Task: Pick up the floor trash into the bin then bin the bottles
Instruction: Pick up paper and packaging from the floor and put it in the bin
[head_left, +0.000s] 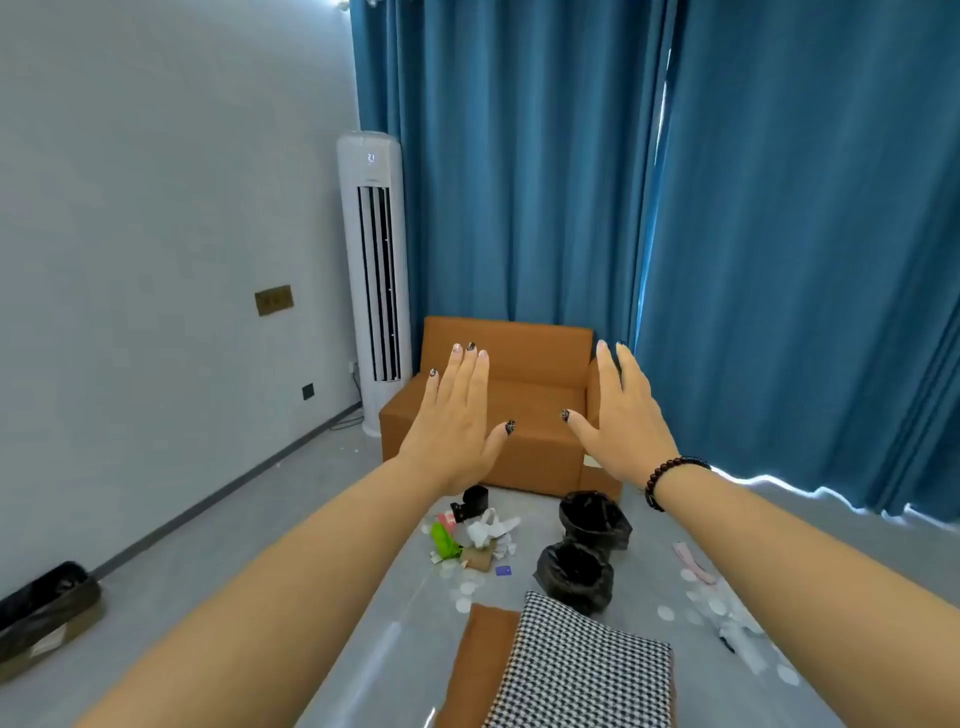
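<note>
Floor (270, 525) litter: trash (470, 540) and two bins (584, 551) are seen well below the left hand (457, 421) and right hand (623, 421), both spread wide, nothing held.

Both forearms are bare right up to where they leave view, no sleeves showing at all. The left hand (453, 415) has no rings or watch, just nail art: the thumb, little finger and one of the middle nails look dark and speckled or glittery, while the others are pale pink. The right hand (621, 415) has the same dark speckled polish on the thumb; its other nails are mostly turned away, one looks pale. On the right wrist there's a beaded bracelet (670, 478), round reddish-brown beads along most of it, going darker, nearly black, towards both ends.
</note>
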